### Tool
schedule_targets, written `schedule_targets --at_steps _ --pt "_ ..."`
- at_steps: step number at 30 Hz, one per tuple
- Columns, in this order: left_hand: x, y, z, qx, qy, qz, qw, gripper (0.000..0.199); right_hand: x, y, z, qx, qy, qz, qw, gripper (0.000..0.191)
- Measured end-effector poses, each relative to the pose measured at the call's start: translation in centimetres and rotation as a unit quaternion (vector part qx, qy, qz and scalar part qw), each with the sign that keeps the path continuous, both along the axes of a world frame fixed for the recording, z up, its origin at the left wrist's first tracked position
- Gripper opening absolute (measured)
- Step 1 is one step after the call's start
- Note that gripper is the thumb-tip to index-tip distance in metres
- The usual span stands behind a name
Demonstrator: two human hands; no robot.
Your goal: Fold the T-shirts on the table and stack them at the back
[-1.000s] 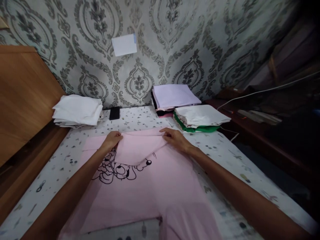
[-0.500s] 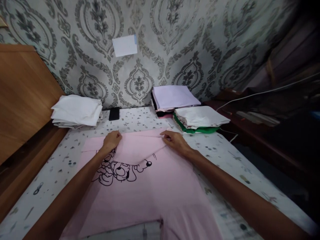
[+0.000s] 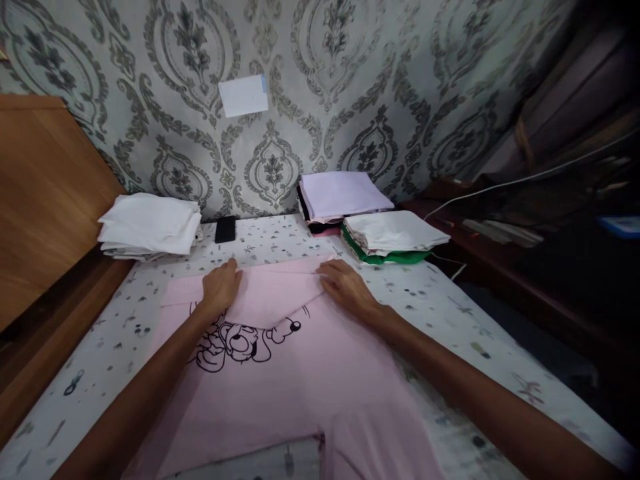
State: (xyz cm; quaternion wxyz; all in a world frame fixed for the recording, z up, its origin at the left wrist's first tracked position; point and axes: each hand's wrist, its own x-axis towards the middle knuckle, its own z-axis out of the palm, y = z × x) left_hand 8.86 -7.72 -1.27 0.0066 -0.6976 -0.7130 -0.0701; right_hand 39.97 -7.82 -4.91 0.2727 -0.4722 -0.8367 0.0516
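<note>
A pink T-shirt (image 3: 300, 390) with a black line drawing of a cartoon dog lies spread on the bed. Its far part is folded over toward me, and the flap (image 3: 280, 297) covers the top of the drawing. My left hand (image 3: 221, 287) rests on the left side of this fold, fingers stretched forward on the cloth. On the fold's right side lies my right hand (image 3: 346, 287), its fingers laid flat and pointing inward. Both hands touch the shirt without gripping it. A sleeve (image 3: 377, 437) stretches toward me at the lower right.
A stack of white folded clothes (image 3: 150, 223) sits at the back left, beside a black phone (image 3: 225, 229). Back right are a lilac-topped stack (image 3: 345, 193) and a white-and-green stack (image 3: 397, 233). A wooden panel (image 3: 50, 200) borders the left; a cable (image 3: 500, 185) runs at right.
Both hands have gone from pinching the fold to lying flatter on it, fingers loosened. The shirt stays in place, and the view has shifted slightly.
</note>
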Motion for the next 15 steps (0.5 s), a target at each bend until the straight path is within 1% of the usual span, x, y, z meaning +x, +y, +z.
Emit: schedule_targets --at_steps 1,3,5,6,9,11,13,15 --pt "0.3 -0.5 -0.1 0.02 0.008 -0.03 0.999 0.035 -0.4 -0.8 0.0 0.005 -0.004 0.021 1.0 0.031" --pt "0.9 -1.3 -0.8 0.039 0.006 -0.117 0.992 0.04 -1.1 -2.3 -0.2 -0.002 -0.015 0.067 0.998 0.037" --pt "1.3 -1.8 -2.0 0.021 -0.007 -0.184 0.983 0.048 -1.6 -3.5 -0.5 -0.031 -0.033 0.101 0.994 0.044" --pt "1.3 -2.0 -2.7 0.005 -0.013 -0.199 0.98 0.054 -1.7 -3.9 -0.7 -0.049 -0.045 0.106 0.992 0.049" --pt "1.2 -2.0 -4.4 -0.029 -0.02 -0.196 0.98 0.065 -1.5 -4.5 -1.2 -0.085 -0.067 0.087 0.99 0.061" --pt "1.0 -1.8 -5.1 -0.032 -0.022 -0.191 0.981 0.066 -1.1 -4.6 -1.4 -0.087 -0.069 0.073 0.991 0.062" --pt "0.8 -1.7 -5.3 -0.026 -0.03 -0.189 0.981 0.065 -0.6 -4.4 -1.4 -0.082 -0.059 0.068 0.993 0.054" --pt "0.6 -1.7 -5.2 -0.014 -0.05 -0.192 0.98 0.064 0.0 -4.0 -1.3 -0.074 -0.035 0.052 0.995 0.044"
